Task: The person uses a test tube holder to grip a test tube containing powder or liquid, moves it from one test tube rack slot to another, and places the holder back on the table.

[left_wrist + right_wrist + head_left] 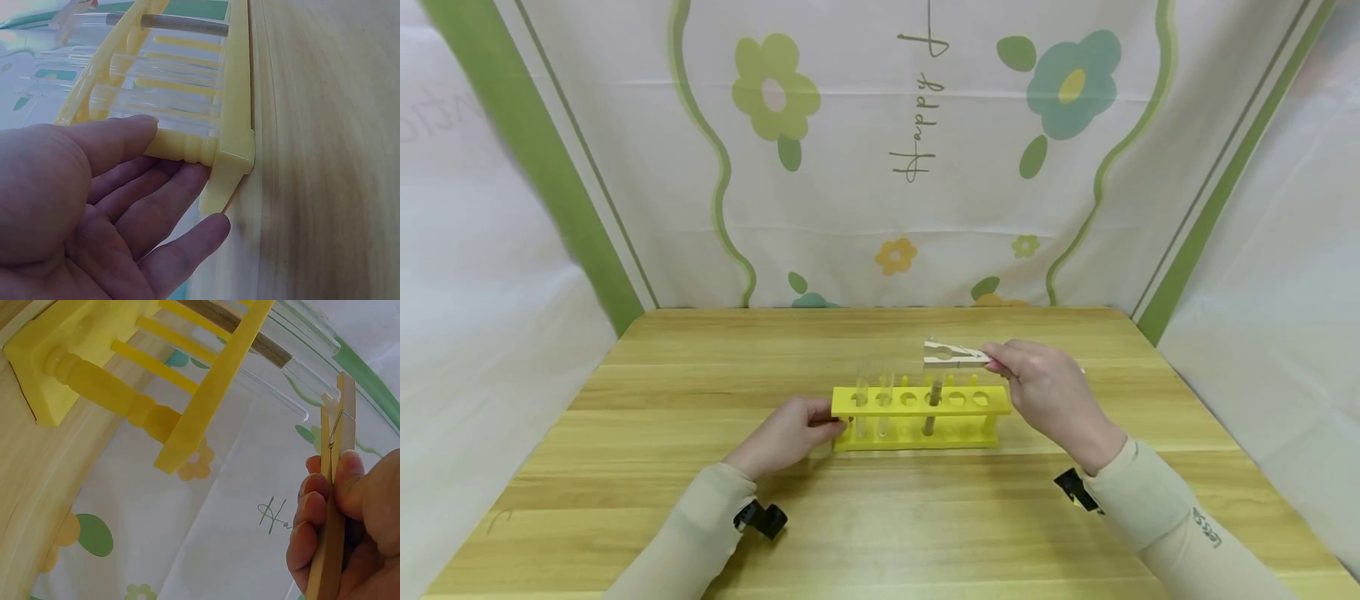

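Note:
A yellow test tube rack (910, 412) stands upright on the table. My left hand (786, 437) holds its left end, the thumb and fingers about the end post (172, 145) in the left wrist view. My right hand (1048, 396) grips a wooden test tube clamp (331, 487) by its handles, above the rack's right half. The clamp's jaws are at the top of a test tube (936, 392) with dark grey-brown contents, which stands in a rack hole. Two clear test tubes (861, 421) stand in holes nearer my left hand.
The wooden table (700, 375) reaches back to a white curtain (850, 167) printed with flowers. More white cloth (490, 292) hangs at both sides. Yellow pegs (973, 380) rise along the rack's back edge.

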{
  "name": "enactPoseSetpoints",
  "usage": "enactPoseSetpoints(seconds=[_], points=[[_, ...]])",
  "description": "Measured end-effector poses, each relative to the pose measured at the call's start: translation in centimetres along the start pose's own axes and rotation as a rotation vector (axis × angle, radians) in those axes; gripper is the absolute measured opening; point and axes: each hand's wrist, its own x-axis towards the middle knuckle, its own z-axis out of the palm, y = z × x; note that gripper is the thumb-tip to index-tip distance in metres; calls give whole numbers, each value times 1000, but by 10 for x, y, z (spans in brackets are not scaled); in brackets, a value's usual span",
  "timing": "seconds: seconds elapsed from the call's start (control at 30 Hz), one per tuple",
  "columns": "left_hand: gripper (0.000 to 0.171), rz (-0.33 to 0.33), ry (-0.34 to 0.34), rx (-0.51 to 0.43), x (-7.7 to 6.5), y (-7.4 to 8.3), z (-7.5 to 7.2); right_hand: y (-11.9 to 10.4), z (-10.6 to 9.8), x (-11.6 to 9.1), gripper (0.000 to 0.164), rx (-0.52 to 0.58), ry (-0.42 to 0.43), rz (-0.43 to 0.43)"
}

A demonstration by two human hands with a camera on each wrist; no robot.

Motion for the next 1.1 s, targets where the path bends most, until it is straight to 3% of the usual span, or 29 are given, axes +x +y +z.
enactPoseSetpoints(seconds=[1.1], points=[[26, -4, -22, -40, 0, 1, -2, -6, 13, -14, 18, 9, -92, 51]])
